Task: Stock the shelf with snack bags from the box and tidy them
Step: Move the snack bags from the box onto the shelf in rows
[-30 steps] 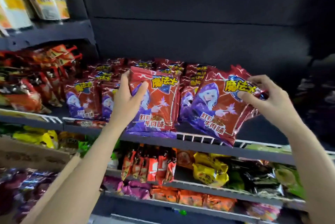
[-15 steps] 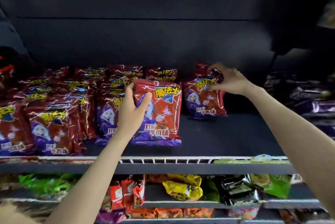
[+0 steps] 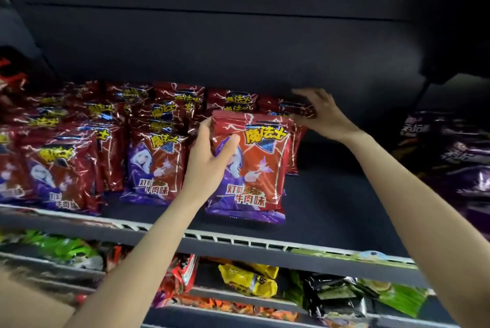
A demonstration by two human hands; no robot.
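Red-and-purple foil snack bags are already stood in several rows across the left and middle of the dark shelf, so the stocking is judged well under way. One more red foil snack bag with yellow lettering is held upright at the front of the rightmost row by the left hand, whose thumb is pressed on the bag's face while the fingers are wrapped behind its left edge. Behind it, the top edge of a rear bag is pinched by the right hand, fingers curled over it. To the right of this row the shelf surface lies bare, so more bags are judged still to be placed and straightened. A brown cardboard box corner is seen at the lower left. Dark purple snack bags are stacked further right, and yellow and green packets are kept on the lower shelf. Nothing is seen blocking the bare stretch.
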